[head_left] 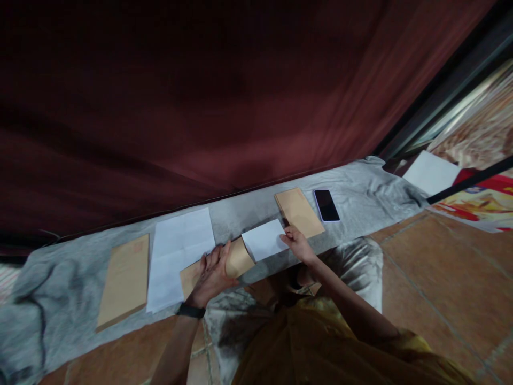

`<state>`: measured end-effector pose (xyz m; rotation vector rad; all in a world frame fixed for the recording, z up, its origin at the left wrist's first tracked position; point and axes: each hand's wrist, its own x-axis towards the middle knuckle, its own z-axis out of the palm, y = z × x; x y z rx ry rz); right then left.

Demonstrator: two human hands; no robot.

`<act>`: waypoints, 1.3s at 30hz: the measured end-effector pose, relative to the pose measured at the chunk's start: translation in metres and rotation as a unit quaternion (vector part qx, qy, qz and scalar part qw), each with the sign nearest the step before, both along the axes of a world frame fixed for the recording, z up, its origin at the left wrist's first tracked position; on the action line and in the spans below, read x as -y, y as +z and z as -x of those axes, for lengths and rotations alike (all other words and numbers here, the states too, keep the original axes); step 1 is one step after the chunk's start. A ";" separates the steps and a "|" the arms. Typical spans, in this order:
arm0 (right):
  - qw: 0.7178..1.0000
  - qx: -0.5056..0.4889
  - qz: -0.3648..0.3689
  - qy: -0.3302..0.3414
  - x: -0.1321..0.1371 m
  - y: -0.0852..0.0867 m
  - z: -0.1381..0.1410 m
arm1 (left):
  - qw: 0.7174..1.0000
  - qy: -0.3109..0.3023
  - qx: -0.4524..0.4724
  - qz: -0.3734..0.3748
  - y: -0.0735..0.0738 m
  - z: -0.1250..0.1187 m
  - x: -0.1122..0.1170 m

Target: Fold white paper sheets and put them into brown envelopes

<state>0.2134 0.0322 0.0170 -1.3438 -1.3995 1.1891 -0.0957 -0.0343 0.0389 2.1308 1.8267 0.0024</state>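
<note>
A brown paper envelope (239,259) lies crosswise in front of me. My left hand (212,274) grips it, fingers over the top and the thumb along its near side. From the envelope's right end sticks out a folded white sheet of paper (265,240), partly inside as it appears. My right hand (297,244) pinches that sheet at its right edge. Left of my left hand lie white paper sheets (180,251), partly under the envelope. Beyond my right hand rests a stack of brown envelopes (300,209).
A thicker brown envelope stack (125,278) lies at the far left on the grey cloth (248,208). A phone (326,205) lies right of the envelopes. A dark red curtain (224,107) hangs along the back edge. Tiled floor (433,278) shows at the right.
</note>
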 end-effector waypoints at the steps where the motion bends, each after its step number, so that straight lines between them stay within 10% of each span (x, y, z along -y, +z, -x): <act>1: 1.000 0.022 -0.005 0.021 -0.001 0.002 -0.002 | 1.000 0.000 -0.004 0.003 -0.001 0.000 0.000; 20: 0.965 0.206 0.090 0.138 -0.029 0.017 -0.002 | 0.999 -0.011 -0.032 0.007 -0.002 -0.002 -0.001; 39: 0.963 0.186 0.104 0.164 -0.006 0.002 0.062 | 0.999 -0.026 -0.022 0.004 -0.001 -0.013 -0.006</act>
